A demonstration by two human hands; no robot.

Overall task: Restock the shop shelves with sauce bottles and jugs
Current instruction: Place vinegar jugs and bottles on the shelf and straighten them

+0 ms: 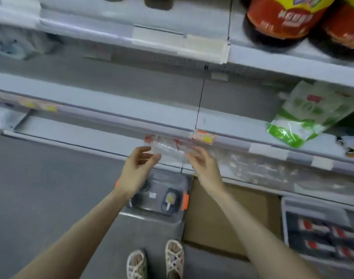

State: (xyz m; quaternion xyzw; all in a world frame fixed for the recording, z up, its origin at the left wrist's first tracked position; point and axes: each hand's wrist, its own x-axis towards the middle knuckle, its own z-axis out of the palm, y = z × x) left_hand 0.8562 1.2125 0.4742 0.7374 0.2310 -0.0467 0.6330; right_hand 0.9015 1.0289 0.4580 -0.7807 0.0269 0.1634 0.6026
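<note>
Just above and right of the grip, an orange price tag (204, 136) with a yellow patch is fixed. Directly below the grip, a clear lidded bin (152, 217) with orange latches is set on the grey floor (51, 188), with flat brown cardboard (228, 214) laid just beside it on the right. Far right of the grip, a green-and-white pouch (313, 109) is propped at a tilt. Lower right, a white crate (285, 218) is filled with dark, red-marked packs. Woven sandals (174, 256) are seen well below the grip.

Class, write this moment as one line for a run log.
stage: restocking | left hand: open, beside clear packet at shelf edge | right hand: at packet, grip unclear | sauce jugs: upper shelf, right
</note>
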